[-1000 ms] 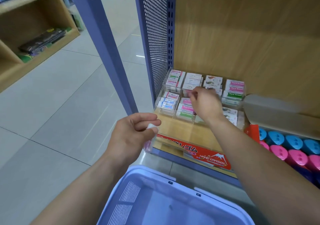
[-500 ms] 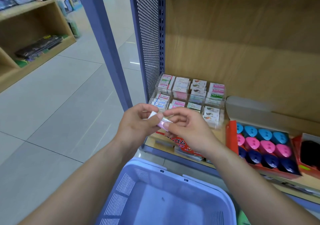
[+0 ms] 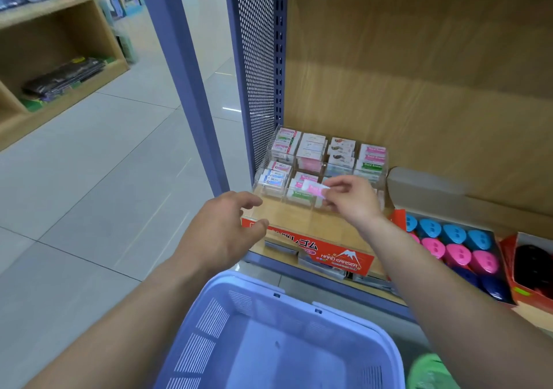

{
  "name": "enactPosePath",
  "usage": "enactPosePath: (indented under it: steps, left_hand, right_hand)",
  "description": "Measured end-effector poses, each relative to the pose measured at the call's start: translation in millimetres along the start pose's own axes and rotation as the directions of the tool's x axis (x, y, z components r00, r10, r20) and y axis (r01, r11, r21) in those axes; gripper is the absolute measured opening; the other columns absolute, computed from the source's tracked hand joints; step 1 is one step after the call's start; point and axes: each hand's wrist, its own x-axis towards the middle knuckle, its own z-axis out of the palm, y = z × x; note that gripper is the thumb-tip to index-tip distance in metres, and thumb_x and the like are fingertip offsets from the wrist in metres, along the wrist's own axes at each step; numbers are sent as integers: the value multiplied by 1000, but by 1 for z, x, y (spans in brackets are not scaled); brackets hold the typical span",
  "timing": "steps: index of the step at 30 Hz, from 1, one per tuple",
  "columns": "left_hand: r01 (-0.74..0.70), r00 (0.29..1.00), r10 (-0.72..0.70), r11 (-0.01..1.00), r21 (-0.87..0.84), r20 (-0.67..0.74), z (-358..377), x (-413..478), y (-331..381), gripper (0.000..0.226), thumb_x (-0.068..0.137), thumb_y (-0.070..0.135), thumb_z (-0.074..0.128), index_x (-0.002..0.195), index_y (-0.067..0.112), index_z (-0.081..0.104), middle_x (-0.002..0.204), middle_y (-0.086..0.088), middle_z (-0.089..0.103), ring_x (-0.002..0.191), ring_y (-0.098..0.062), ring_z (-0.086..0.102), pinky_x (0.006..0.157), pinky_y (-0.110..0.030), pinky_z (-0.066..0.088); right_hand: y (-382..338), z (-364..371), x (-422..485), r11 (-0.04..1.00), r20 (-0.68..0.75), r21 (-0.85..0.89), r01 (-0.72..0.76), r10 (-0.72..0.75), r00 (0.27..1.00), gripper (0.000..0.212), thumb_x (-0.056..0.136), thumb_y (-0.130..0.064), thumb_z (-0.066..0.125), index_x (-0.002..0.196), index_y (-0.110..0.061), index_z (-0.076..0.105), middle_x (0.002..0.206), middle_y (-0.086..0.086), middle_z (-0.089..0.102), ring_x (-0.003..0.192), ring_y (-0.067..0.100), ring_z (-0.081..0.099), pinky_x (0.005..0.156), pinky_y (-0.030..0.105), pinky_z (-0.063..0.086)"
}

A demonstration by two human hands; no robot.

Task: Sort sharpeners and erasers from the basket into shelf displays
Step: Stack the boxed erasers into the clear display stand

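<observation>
Pale wood panelling (image 3: 419, 74) is backing the shelf bay, with a purple perforated side panel (image 3: 258, 68) standing at its left edge and grey floor tiles (image 3: 89, 179) stretching away beyond it.

A clear display case (image 3: 299, 212) is sitting on the shelf board, its rear compartments holding stacks of small wrapped erasers in white, pink and green sleeves. A red label (image 3: 329, 254) reading "HARD ERASER" is running along its front.

The right hand (image 3: 353, 201) is pinching a single eraser (image 3: 314, 189) between thumb and fingertips, holding it in the air over the middle compartments of the case, just above a pink stack and a green one. This eraser is showing as a small flat rectangular block, lying roughly level, in a pink sleeve with a white end pointing left; its lettering is too blurred to read.

The left hand (image 3: 227, 233) is hovering at the case's front left corner, fingers loosely spread and gripping nothing.

Below both arms, a blue plastic basket (image 3: 209, 313) with slotted walls is sitting close to the camera.

To the right of the case, rounded sharpeners (image 3: 457, 248) in blue, pink and dark blue are lying in rows inside a red box (image 3: 396, 219).
</observation>
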Motion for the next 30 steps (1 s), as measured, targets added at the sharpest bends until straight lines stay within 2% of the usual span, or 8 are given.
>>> enactPosePath:
  steps: [2, 5, 8, 12, 17, 21, 26, 30]
  left_hand:
    - [-30, 1000, 30, 997, 68, 5, 1, 3, -2, 39, 90, 46, 66, 127, 35, 62, 119, 13, 61, 107, -10, 55, 87, -25, 41]
    - [-55, 998, 53, 994, 94, 20, 4, 8, -4, 38, 91, 47, 63, 127, 36, 62, 112, 16, 55, 100, -9, 51, 84, -24, 39]
    - [-66, 996, 60, 993, 96, 59, 8, 12, -6, 35, 92, 47, 62, 125, 36, 62, 110, 18, 53, 100, -7, 51, 83, -23, 38]
    - [-64, 993, 57, 996, 66, 99, 15, 17, -12, 32, 92, 45, 62, 123, 35, 63, 115, 14, 57, 108, -8, 56, 86, -23, 42]
    - [-73, 988, 64, 995, 65, 139, 18, 18, -11, 32, 93, 43, 62, 124, 33, 62, 117, 12, 58, 107, -9, 57, 86, -23, 43]
    - [-129, 972, 112, 989, 69, 206, 29, 10, 7, 35, 92, 42, 63, 125, 31, 62, 121, 11, 58, 108, -11, 57, 92, -27, 47]
    - [-290, 907, 241, 952, 99, 344, 61, -25, 50, 32, 93, 40, 62, 123, 28, 62, 122, 5, 59, 113, -17, 58, 96, -34, 48]
    - [-418, 837, 333, 901, 115, 434, 96, -76, 90, 35, 94, 39, 61, 127, 26, 60, 129, 6, 58, 116, -17, 55, 94, -27, 44]
  right_hand:
    - [3, 10, 28, 996, -49, -81, 35, -39, 998, 13, 91, -7, 68, 97, -18, 72, 79, -1, 72, 72, 17, 71, 70, 34, 59]
    - [4, 28, 62, 951, -84, -285, 122, -151, 985, 14, 92, -14, 64, 102, -21, 71, 81, -9, 69, 75, 12, 67, 67, 27, 53]
    - [5, 42, 81, 890, -101, -433, 143, -206, 973, 13, 94, -25, 63, 104, -23, 71, 93, -4, 72, 84, 17, 67, 73, 35, 59]
    - [7, 52, 83, 713, -62, -673, 196, -318, 946, 22, 99, -29, 57, 109, -15, 70, 91, 7, 72, 78, 25, 66, 66, 36, 58]
    - [7, 40, 67, 776, -147, -588, 226, -377, 915, 25, 95, -30, 64, 112, -12, 71, 100, 7, 73, 90, 27, 69, 76, 38, 58]
    - [4, 3, 24, 782, -88, -570, 251, -362, 928, 31, 89, -35, 72, 115, -18, 72, 112, 1, 70, 99, 21, 66, 83, 37, 55]
    - [9, -65, -73, 743, 26, -605, 285, -339, 940, 30, 88, -39, 72, 114, -24, 72, 107, -7, 64, 81, 12, 64, 78, 32, 53]
    - [46, -132, -156, 735, 31, -639, 227, -271, 962, 23, 84, -38, 77, 103, -26, 73, 91, -12, 60, 81, 13, 61, 76, 31, 49]
